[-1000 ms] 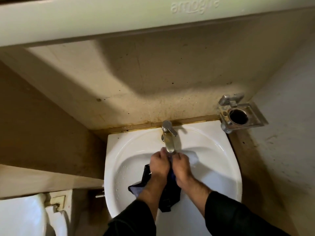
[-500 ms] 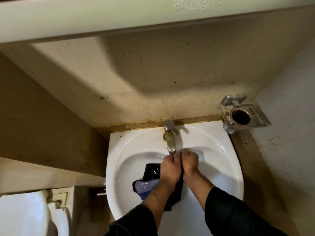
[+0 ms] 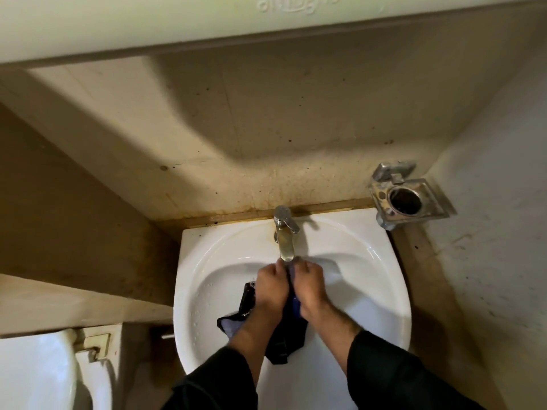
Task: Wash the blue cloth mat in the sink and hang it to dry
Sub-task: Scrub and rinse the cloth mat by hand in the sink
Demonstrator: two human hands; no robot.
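Observation:
The blue cloth mat [image 3: 285, 338], dark and wet with a paler blue fold at its left, hangs in the white sink [image 3: 370, 261] under my hands. My left hand [image 3: 270, 287] and my right hand [image 3: 309, 284] are pressed side by side, both closed on the bunched upper part of the mat right below the spout of the metal tap [image 3: 284, 235]. The mat's lower end trails toward the sink's near rim between my forearms. Whether water is running I cannot tell.
A metal holder with a round hole [image 3: 405, 199] is fixed to the wall at the sink's back right. A white toilet [image 3: 38, 371] stands at the lower left beside a tiled ledge. A white cabinet underside [image 3: 207, 22] overhangs at the top.
Both hands have shifted slightly against each other while gripping the mat under the spout. The mat's loose left fold has changed shape and hangs a little lower.

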